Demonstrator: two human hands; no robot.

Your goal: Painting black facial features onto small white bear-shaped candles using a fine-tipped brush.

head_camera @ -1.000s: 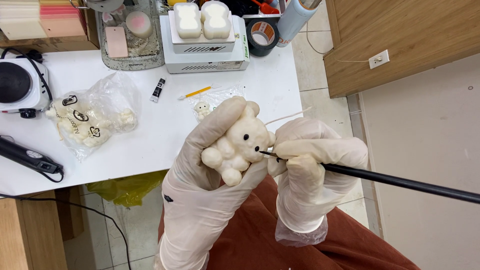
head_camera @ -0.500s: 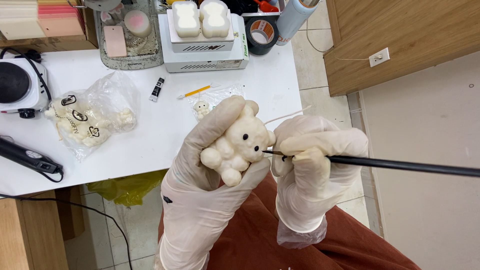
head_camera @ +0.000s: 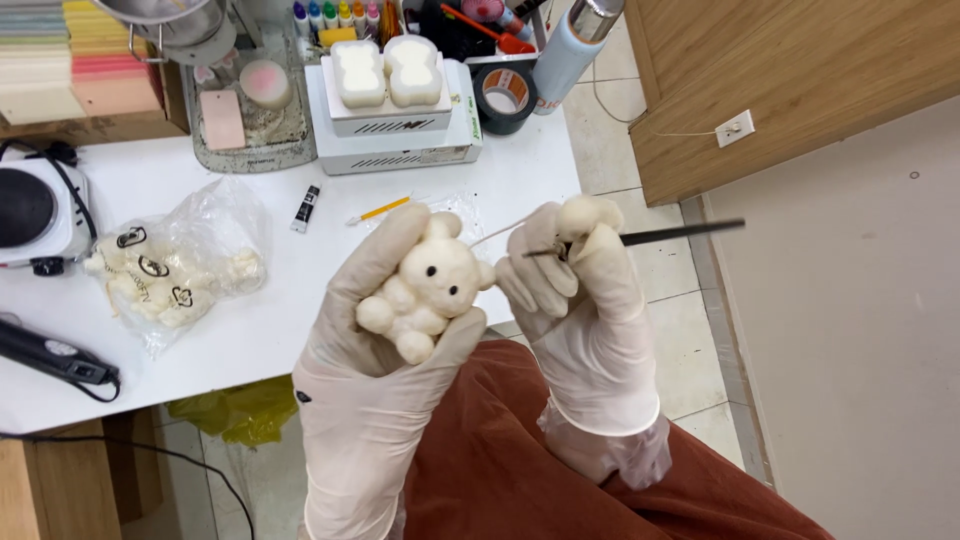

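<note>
My left hand (head_camera: 375,350), in a white glove, is closed around a small cream bear figure (head_camera: 425,285) with two black dot eyes. The bear faces up, above my lap. My right hand (head_camera: 575,290), also gloved, grips a thin black brush (head_camera: 660,236) whose handle points right. The brush tip sits just right of the bear's head and does not touch it.
A white table (head_camera: 300,300) holds a clear bag of cream bear figures (head_camera: 165,270), a white box with two bear moulds (head_camera: 392,100), a small black tube (head_camera: 305,208), a yellow stick (head_camera: 378,211), a tape roll (head_camera: 505,95), a hotplate (head_camera: 35,215) and a black handheld device (head_camera: 50,355).
The brush tip has pulled away from the bear's face. My right hand rose and turned, so the handle now looks shorter. The bear has tilted slightly in my left hand.
</note>
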